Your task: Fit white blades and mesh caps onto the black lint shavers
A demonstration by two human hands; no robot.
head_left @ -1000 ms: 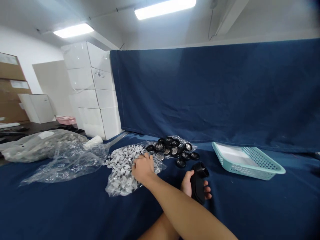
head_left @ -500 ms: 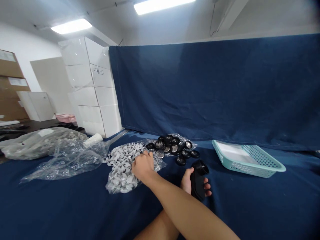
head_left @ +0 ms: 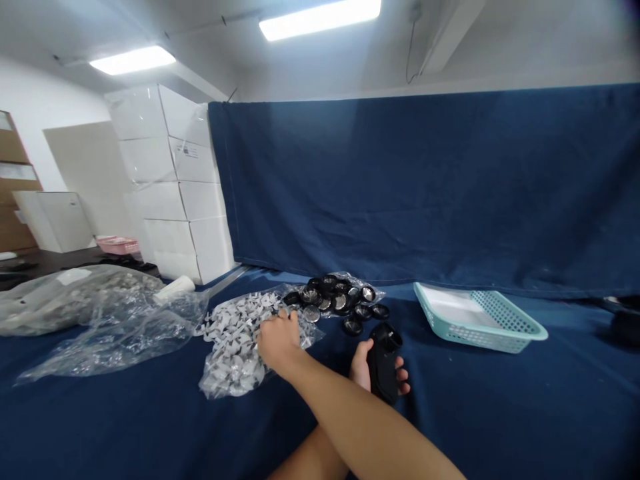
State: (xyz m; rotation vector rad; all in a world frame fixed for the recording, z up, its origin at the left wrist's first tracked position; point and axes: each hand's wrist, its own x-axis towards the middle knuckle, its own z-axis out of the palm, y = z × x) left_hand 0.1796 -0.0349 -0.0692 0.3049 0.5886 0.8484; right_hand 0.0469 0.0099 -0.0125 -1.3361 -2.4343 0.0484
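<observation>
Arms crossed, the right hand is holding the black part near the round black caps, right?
No: the head view shows the left hand holding the black part near the round black caps; the right hand is at the grey pieces.

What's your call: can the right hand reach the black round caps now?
Likely yes: the right hand is at the grey plastic pieces, with the black round caps just beyond, nothing visibly blocking; the left hand sits clear.

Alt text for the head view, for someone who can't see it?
Crossed arms: the right hand is at a pile of small grey pieces, the left hand holds a black part. Round black pieces lie beyond, a teal basket to the right.
</observation>
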